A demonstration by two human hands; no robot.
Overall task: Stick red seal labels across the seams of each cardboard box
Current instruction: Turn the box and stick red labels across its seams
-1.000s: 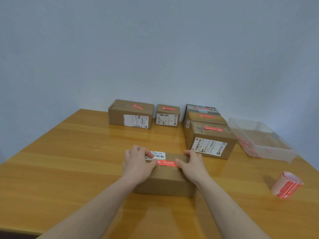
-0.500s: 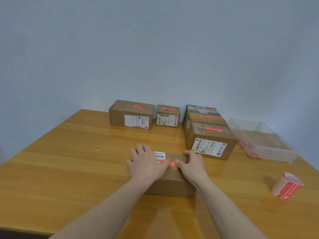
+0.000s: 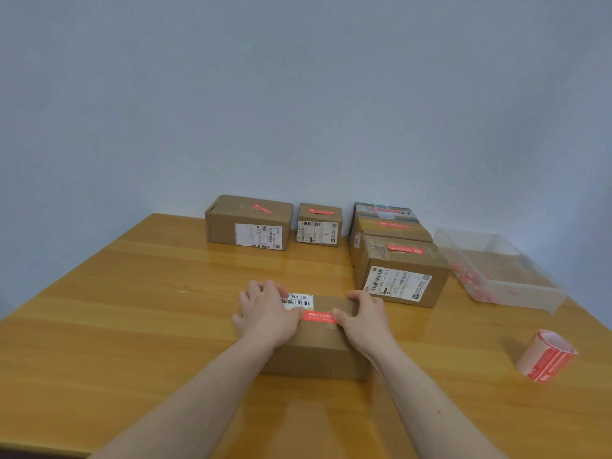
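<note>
A small brown cardboard box (image 3: 318,354) lies on the wooden table in front of me. A red seal label (image 3: 318,317) runs across its top, just below a white barcode sticker (image 3: 299,300). My left hand (image 3: 266,314) lies flat on the box's left end, its thumb at the label's left tip. My right hand (image 3: 364,316) rests on the right end, thumb on the label's right tip. Both hands press down on the box with fingers spread; neither grips anything.
Several cardboard boxes with red labels stand at the back: one large (image 3: 249,221), one small (image 3: 319,224), a row at the right (image 3: 402,271). A clear plastic tray (image 3: 526,296) holds red scraps. A roll of red labels (image 3: 546,356) lies near the right edge.
My left hand slid right over the label half a second ago, then drew back left, uncovering the label's middle. My right hand has stayed in place.
</note>
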